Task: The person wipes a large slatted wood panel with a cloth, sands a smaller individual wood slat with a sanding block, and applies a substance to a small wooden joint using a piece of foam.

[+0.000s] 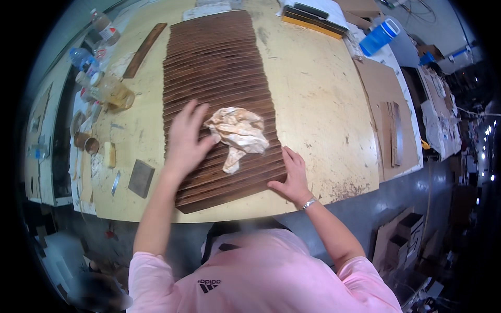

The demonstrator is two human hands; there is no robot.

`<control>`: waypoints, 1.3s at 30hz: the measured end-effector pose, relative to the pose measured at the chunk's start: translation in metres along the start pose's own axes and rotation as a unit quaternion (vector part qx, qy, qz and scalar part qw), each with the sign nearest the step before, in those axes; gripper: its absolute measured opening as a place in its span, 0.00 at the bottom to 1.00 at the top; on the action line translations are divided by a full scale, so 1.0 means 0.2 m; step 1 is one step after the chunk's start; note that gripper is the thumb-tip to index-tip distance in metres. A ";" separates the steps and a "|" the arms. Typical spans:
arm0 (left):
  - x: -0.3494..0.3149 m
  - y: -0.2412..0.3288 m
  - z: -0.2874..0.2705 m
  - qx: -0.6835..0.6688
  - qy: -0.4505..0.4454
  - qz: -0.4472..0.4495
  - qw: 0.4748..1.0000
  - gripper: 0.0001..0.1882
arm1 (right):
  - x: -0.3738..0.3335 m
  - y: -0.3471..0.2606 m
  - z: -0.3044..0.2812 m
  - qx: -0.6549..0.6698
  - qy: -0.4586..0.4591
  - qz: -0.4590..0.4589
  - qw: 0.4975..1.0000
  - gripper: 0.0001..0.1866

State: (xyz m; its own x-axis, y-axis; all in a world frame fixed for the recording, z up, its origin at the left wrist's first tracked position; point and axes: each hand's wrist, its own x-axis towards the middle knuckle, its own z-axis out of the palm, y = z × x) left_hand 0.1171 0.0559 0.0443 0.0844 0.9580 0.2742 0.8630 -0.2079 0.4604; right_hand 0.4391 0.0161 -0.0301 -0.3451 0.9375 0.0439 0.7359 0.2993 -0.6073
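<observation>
A long row of dark brown wooden strips lies side by side on the table, their ends slightly uneven. On the near part rests a crumpled, brown-stained white rag. My left hand is over the strips' left side, slightly blurred, its fingers apart and its thumb at the rag's left edge; I cannot tell if it touches the rag. My right hand lies against the near right corner of the strips, fingers stretched along their ends and thumb on the near side. Neither hand holds anything.
Left of the strips are a dark rectangular block, a yellowish block, a loose wooden strip and a jar of amber liquid. A blue bottle, a yellow-and-black box and cardboard lie on the right.
</observation>
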 end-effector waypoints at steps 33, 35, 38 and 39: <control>-0.70 0.38 0.34 0.089 0.038 0.179 0.979 0.10 | -0.01 0.01 -0.03 -0.004 -0.025 -0.035 0.999 0.58; -0.97 0.06 0.11 0.113 0.037 0.086 0.989 0.07 | 0.00 0.03 -0.02 0.010 -0.006 -0.039 0.999 0.57; -1.18 -0.09 -0.14 0.150 0.137 -0.125 0.971 0.16 | -0.01 0.03 -0.02 0.016 -0.003 -0.043 0.999 0.57; -1.09 -0.01 -0.11 0.089 0.161 -0.117 0.976 0.16 | -0.01 0.03 -0.02 0.003 -0.010 -0.042 0.999 0.57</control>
State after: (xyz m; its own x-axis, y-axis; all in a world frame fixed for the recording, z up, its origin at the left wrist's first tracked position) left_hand 0.0867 -0.1578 0.0023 -0.2618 0.8574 0.4431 0.9149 0.0744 0.3967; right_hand 0.4462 0.0170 -0.0317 -0.4173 0.9053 0.0798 0.7005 0.3764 -0.6064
